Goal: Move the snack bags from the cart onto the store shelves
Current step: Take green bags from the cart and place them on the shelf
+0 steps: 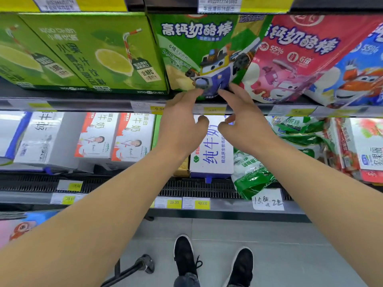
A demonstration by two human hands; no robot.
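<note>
A green snack bag (199,52) with a cartoon robot stands upright on the upper shelf (103,102), between green juice cartons and a red snack bag (294,59). My left hand (182,123) reaches up to the green bag's bottom edge, its index fingertip touching the bag and the thumb hanging free. My right hand (242,119) mirrors it, index fingertip on the bag's lower edge, the other fingers loosely bent. Neither hand grips the bag. A blue snack bag (360,75) leans at the far right.
Green juice cartons (83,54) fill the upper shelf's left. Below stand white milk cartons (116,137), a blue-and-white milk box (211,150) and green bags (252,175). A cart frame with a wheel (145,264) stands on the floor by my black shoes (186,255).
</note>
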